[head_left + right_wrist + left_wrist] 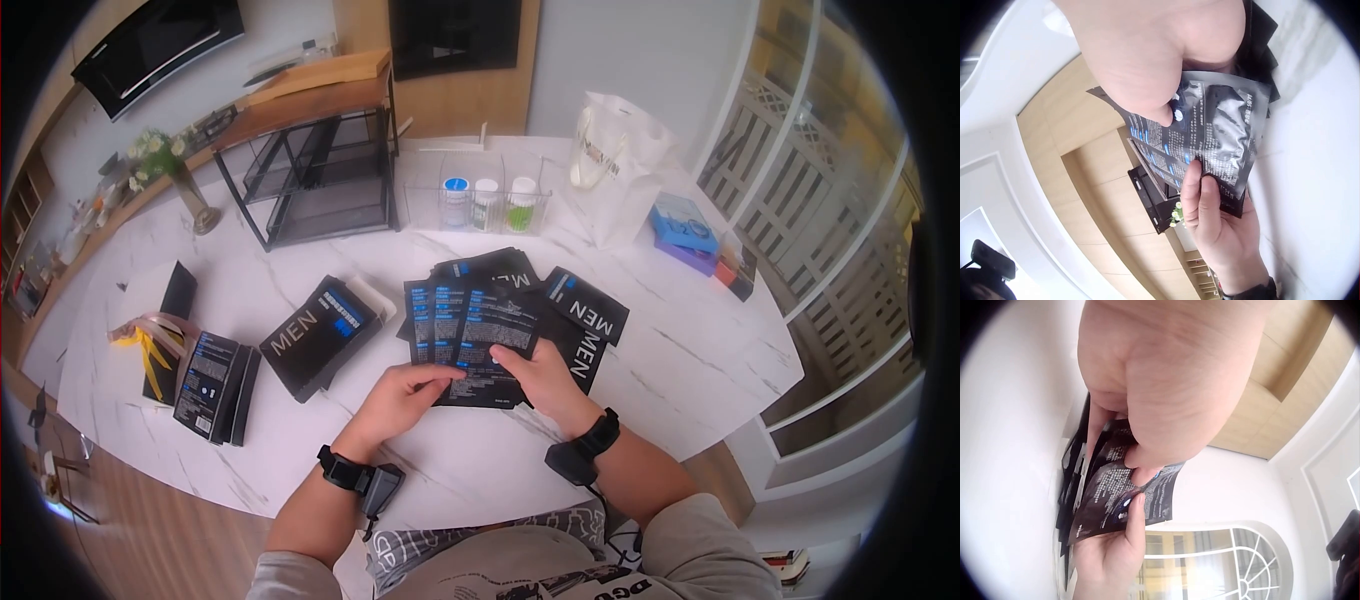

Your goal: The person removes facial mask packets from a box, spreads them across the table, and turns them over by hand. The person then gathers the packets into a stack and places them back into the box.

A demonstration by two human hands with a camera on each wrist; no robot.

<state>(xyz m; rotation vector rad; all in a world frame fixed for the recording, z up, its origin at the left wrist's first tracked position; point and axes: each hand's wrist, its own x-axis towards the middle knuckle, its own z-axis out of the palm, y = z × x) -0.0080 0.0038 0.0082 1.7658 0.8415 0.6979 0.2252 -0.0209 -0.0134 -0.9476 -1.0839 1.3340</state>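
Observation:
Both hands hold a fan of black sachets [492, 322] with small white and blue print, above the table's near middle. My right hand [548, 382] grips the fan's right side, its thumb lying over the printed face and its other fingers behind. At the lower left edge my left hand [402, 398] pinches the front sachet [1225, 134] between thumb and fingers, as the right wrist view shows. Beyond and to the right of the fan, more black sachets [588, 308] marked MEN lie spread on the tabletop, partly covered by the held ones.
Left of the hands are a black MEN box [318, 340], a stack of black packets [212, 388] and a ribboned box [168, 300]. Behind stand a mesh rack [330, 190], a clear organizer [420, 205] with bottles, a white bag [615, 190] and a blue box [684, 222].

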